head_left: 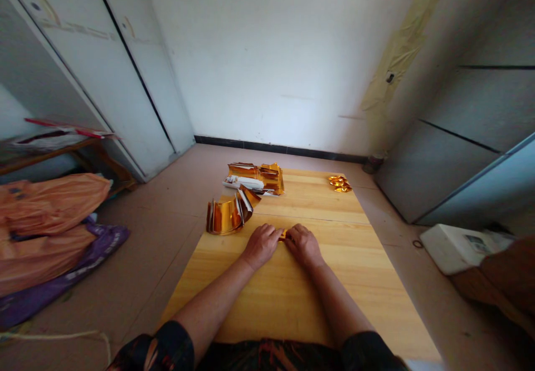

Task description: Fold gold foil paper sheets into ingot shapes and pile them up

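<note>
Near the middle of the wooden table (267, 298), my left hand (263, 244) and my right hand (304, 244) meet over a small piece of shiny gold foil paper (283, 235). The fingers of both hands are closed on it from either side, and most of it is hidden under them. Just beyond my left hand stands a curved stack of gold foil sheets (228, 214) with white edges. Behind that lies a second bundle of gold foil sheets (271, 179) with a white strip along its front.
A small heap of folded gold foil pieces (339, 183) lies at the table's far right corner. Orange and purple sacks (50, 232) rest on the left. A white box (457, 248) stands on the floor to the right, below a grey cabinet (455, 142).
</note>
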`<move>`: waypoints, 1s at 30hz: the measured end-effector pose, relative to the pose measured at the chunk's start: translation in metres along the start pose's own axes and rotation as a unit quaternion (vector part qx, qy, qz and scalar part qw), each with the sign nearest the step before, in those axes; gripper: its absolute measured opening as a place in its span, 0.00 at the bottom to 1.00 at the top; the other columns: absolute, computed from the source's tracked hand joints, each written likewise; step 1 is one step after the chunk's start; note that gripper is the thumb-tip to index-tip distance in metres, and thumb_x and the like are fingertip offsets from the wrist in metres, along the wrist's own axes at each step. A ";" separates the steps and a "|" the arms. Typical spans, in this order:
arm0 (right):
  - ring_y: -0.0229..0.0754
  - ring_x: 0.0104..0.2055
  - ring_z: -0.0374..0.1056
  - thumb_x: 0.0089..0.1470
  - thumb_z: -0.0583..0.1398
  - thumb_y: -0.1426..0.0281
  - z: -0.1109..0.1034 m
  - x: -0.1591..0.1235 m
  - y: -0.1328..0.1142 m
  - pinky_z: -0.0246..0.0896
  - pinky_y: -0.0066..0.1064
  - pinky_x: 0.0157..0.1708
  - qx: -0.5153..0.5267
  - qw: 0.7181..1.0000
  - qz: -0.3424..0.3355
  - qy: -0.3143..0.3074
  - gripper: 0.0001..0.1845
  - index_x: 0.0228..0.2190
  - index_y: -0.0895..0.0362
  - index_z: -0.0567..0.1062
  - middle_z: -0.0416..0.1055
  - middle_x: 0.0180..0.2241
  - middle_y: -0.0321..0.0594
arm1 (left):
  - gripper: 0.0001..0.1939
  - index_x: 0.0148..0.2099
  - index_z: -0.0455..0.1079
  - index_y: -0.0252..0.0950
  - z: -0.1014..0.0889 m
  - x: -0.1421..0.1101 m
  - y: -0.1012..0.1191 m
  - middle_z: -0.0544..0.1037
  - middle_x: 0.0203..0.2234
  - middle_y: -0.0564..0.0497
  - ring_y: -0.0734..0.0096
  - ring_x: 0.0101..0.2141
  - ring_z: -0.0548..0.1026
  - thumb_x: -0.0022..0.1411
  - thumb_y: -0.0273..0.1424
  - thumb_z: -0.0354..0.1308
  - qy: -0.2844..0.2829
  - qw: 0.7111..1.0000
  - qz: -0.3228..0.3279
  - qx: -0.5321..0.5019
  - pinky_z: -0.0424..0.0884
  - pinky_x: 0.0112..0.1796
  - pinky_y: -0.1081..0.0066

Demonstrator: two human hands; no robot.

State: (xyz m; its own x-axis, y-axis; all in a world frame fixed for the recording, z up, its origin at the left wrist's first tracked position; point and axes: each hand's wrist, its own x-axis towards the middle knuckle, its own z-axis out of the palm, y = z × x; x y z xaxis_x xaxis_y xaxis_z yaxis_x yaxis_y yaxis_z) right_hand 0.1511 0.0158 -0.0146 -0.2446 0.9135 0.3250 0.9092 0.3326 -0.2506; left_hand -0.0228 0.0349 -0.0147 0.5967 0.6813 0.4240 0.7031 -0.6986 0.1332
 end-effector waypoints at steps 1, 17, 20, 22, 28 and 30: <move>0.36 0.33 0.63 0.55 0.58 0.72 0.001 0.000 -0.001 0.50 0.26 0.32 -0.008 1.000 -0.008 0.004 0.06 0.27 0.55 0.73 0.68 0.29 0.36 | 0.14 0.50 0.68 0.35 0.001 0.000 0.000 0.71 0.30 0.47 0.66 0.34 0.69 0.63 0.24 0.49 0.001 1.000 -0.003 -0.002 0.68 0.37 0.67; 0.37 0.30 0.61 0.61 0.52 0.71 0.004 -0.001 -0.012 0.45 0.29 0.33 0.000 0.993 0.005 0.119 0.14 0.25 0.55 0.71 0.68 0.25 0.37 | 0.31 0.59 0.58 0.39 0.000 0.019 0.023 0.68 0.19 0.60 0.76 0.23 0.69 0.52 0.25 0.56 0.045 0.888 -0.340 -0.305 0.66 0.29 0.77; 0.37 0.31 0.61 0.61 0.52 0.72 0.004 -0.001 -0.012 0.45 0.29 0.35 -0.001 0.994 0.017 0.111 0.13 0.26 0.55 0.71 0.69 0.26 0.37 | 0.32 0.60 0.58 0.41 0.000 0.018 0.024 0.68 0.19 0.60 0.76 0.22 0.69 0.52 0.24 0.55 0.034 0.893 -0.339 -0.294 0.65 0.28 0.77; 0.37 0.31 0.61 0.61 0.52 0.72 0.005 -0.001 -0.012 0.45 0.30 0.35 -0.008 0.994 0.025 0.106 0.13 0.26 0.56 0.71 0.68 0.26 0.37 | 0.33 0.60 0.57 0.42 0.002 0.017 0.025 0.70 0.20 0.60 0.75 0.22 0.70 0.52 0.23 0.54 0.026 0.899 -0.338 -0.276 0.64 0.27 0.77; 0.38 0.31 0.60 0.61 0.53 0.72 0.004 -0.002 -0.013 0.44 0.30 0.36 -0.021 0.993 0.039 0.106 0.13 0.25 0.56 0.70 0.68 0.26 0.37 | 0.33 0.61 0.55 0.43 0.004 0.017 0.027 0.77 0.27 0.54 0.71 0.28 0.74 0.54 0.23 0.54 -0.003 0.922 -0.320 -0.216 0.67 0.31 0.74; 0.38 0.31 0.60 0.60 0.53 0.72 0.003 -0.003 -0.014 0.44 0.31 0.37 -0.024 0.994 0.037 0.100 0.12 0.26 0.56 0.70 0.68 0.26 0.37 | 0.33 0.62 0.55 0.42 0.003 0.018 0.027 0.78 0.30 0.52 0.69 0.29 0.75 0.54 0.22 0.53 -0.011 0.926 -0.315 -0.206 0.68 0.32 0.73</move>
State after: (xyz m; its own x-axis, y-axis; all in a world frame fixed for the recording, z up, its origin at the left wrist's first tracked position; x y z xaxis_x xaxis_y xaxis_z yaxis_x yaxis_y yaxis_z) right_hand 0.1378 0.0096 -0.0148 -0.1099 0.8687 0.4830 0.9382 0.2511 -0.2381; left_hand 0.0082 0.0288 -0.0060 0.1282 0.9835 0.1276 0.7094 -0.1808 0.6812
